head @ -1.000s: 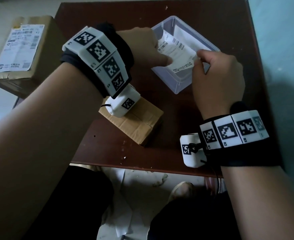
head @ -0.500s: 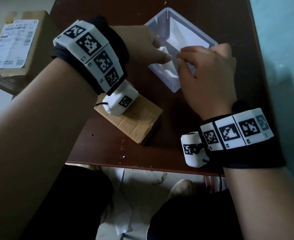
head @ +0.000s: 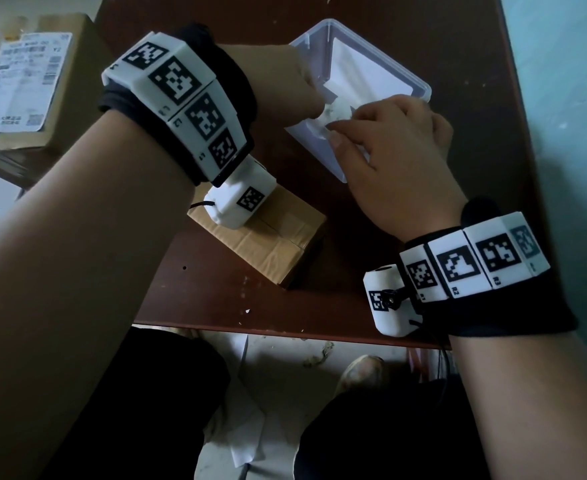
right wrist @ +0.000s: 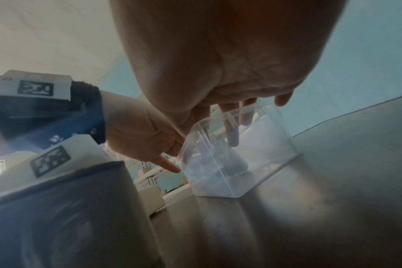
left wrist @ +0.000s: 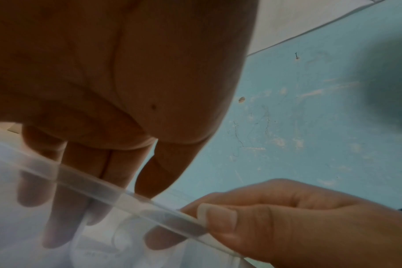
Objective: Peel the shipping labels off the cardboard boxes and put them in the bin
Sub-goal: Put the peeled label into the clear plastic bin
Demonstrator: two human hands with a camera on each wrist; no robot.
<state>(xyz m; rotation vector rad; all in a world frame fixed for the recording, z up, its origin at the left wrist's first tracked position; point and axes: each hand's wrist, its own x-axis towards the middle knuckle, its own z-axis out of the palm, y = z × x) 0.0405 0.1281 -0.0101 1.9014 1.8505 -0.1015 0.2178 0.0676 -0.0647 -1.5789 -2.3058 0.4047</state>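
While both hands reach into the clear plastic bin (head: 411, 77) on the brown table (head: 216, 299), the crumpled white label (head: 333, 112) lies inside it, between their fingertips. The left hand (head: 285, 84) has its fingers extended down into the bin, touching the label. The right hand (head: 389, 161) has fingers curled at the label (whether it truly pinches it, I cannot tell). A small cardboard box (head: 271, 244) sits near the bin. A larger box (head: 67, 98) beside the table carries a shipping label (head: 22, 81).
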